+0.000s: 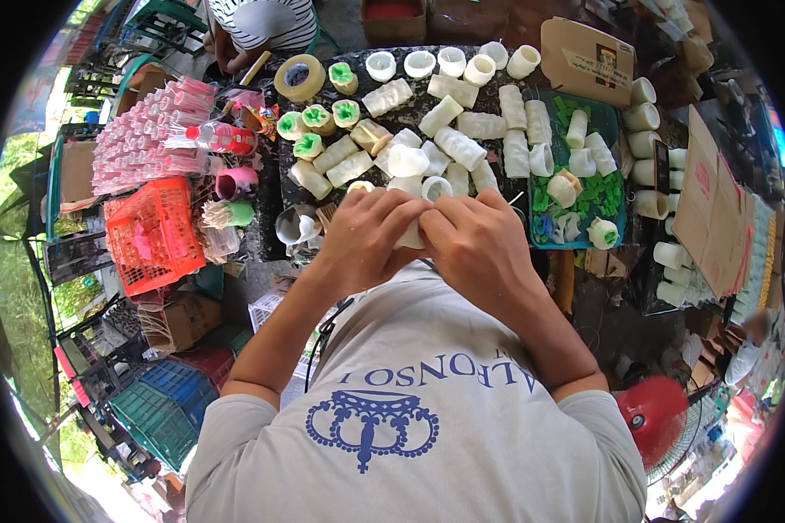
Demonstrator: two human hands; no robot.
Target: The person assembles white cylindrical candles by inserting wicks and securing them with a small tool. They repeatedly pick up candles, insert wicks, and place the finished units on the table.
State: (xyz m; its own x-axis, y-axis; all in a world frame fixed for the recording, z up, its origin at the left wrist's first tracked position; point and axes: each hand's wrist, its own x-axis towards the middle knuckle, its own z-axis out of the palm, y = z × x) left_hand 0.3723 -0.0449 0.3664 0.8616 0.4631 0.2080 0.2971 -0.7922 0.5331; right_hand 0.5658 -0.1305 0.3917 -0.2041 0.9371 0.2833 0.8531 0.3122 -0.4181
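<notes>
At the near edge of the dark work table, my left hand (362, 234) and my right hand (477, 248) meet with fingers curled. Between them shows part of a white wax-like cylinder (412, 235), mostly hidden by my fingers. Just beyond my knuckles lie many similar white cylinders (460, 148) with wavy sides, some on their sides, others upright. Several upright ones at the far end are hollow cups (419, 64). Toward the left stand several pieces with green tops (316, 115).
A teal tray (556, 243) of green scraps and white pieces sits right. Left are a tape roll (283, 82), pink-white bundled sticks (153, 131), a red bottle (228, 138) and an orange basket (153, 277). Another person (266, 24) is far left; a red fan (652, 420) stands lower right.
</notes>
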